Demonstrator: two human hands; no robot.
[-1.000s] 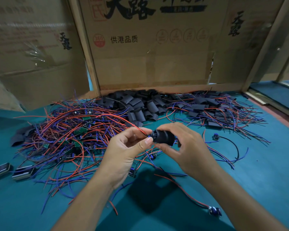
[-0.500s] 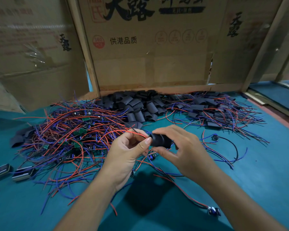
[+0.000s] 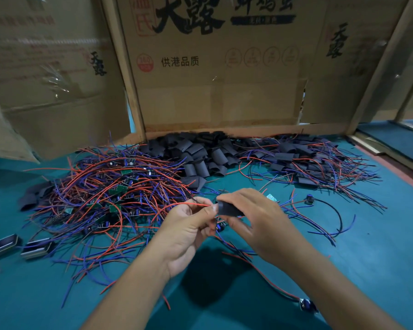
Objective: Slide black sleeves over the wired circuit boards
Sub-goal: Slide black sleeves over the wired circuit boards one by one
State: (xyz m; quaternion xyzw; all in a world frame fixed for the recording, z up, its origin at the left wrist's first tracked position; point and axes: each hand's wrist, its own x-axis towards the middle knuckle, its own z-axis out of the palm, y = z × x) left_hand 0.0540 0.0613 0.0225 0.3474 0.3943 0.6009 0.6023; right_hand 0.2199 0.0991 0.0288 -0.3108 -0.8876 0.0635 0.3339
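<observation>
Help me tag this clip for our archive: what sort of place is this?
Probably a small hand-assembly bench for electronics. A big heap of wired boards lies on the green table, a pile of black sleeves sits behind it, and cardboard sheets wall the bench.

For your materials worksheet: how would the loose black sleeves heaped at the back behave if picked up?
The flat black sleeves look thin and lie creased, so probably light and floppy. Flattened, they seem unlikely to roll. The right hand pinches one easily.
</observation>
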